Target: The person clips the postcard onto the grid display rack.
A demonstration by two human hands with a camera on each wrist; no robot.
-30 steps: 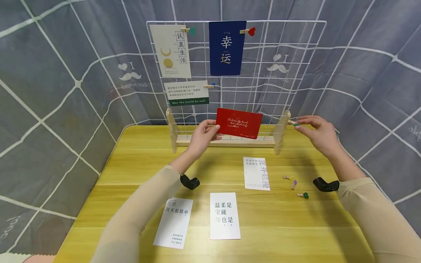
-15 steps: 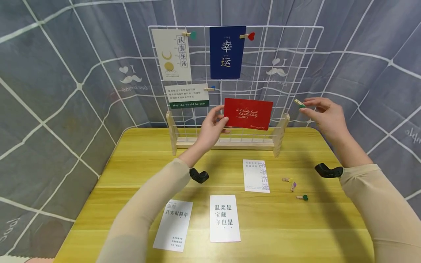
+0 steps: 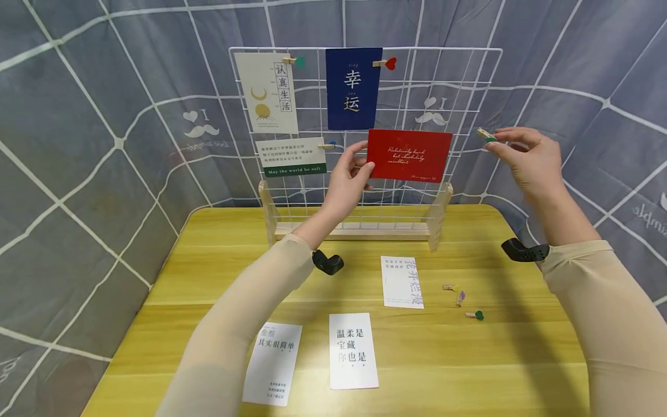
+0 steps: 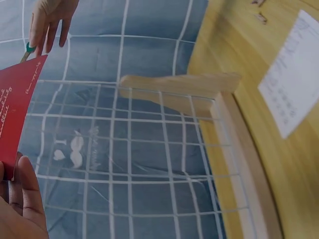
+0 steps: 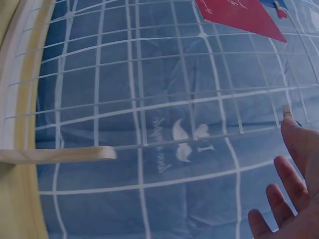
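Before the far-side white wire grid on a pale wooden stand point(image 3: 359, 233), a person's left hand point(image 3: 348, 180) pinches the left edge of a rectangular red card with white script lettering point(image 3: 409, 155), the thumb in front and other fingers behind. The card hangs in the air, level and facing the near side; whether it touches the wires I cannot tell. To its right, the right hand point(image 3: 534, 162) is raised near the grid's right edge, well apart from the card, thumb and forefinger closed on a small wooden clothespin with a green end point(image 3: 487, 135); its remaining fingers are spread loosely.

Clipped to the grid at upper left is a tall cream card with a gold moon and sun point(image 3: 268, 92), with a wide white card with a green lower band point(image 3: 292, 157) just below. Right of the cream card hangs a tall dark blue card with pale characters point(image 3: 353, 87). On the yellow wood-grain table point(image 3: 208, 278) lie three white printed cards point(image 3: 353, 351) and, near the right side, three small wooden clothespins with coloured ends point(image 3: 475, 315).
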